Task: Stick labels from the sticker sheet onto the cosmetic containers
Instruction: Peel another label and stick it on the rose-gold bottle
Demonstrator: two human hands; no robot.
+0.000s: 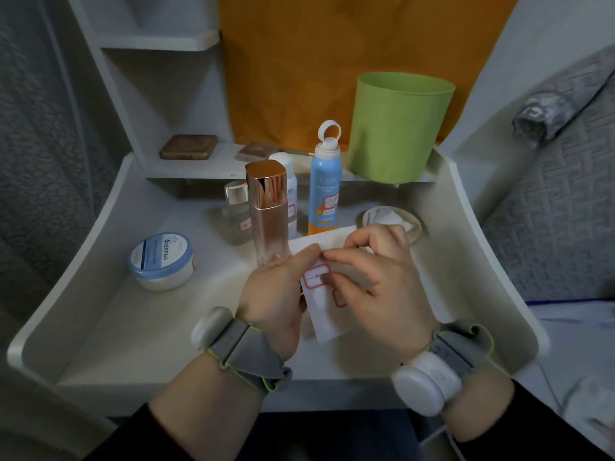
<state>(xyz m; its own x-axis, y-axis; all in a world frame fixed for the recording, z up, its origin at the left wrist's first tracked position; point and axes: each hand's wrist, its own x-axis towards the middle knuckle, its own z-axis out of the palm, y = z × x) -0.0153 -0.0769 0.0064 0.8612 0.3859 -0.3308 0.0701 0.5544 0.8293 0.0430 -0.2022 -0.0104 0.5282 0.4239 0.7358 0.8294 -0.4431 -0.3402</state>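
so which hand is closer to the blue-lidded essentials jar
Left. The left hand holds the sticker sheet to the right of the Essentials jar, with a gap between them. The right hand pinches the sheet farther right, beyond the left hand.

Qty, tray: upright bottles/cans x4 (rose-cap bottle (268,211), blue spray can (324,191), white spray bottle (290,174), clear glass bottle (233,212)). Round jar (161,261) x1. Sticker sheet (324,319) x1; red-bordered labels on it x2 (upper label (316,276), lower label (339,298)). Shelf: compacts x2 (brown compact (188,147), pink compact (256,151)). Green bucket (399,128) x1. Hands x2 (left hand (279,287), right hand (382,281)).
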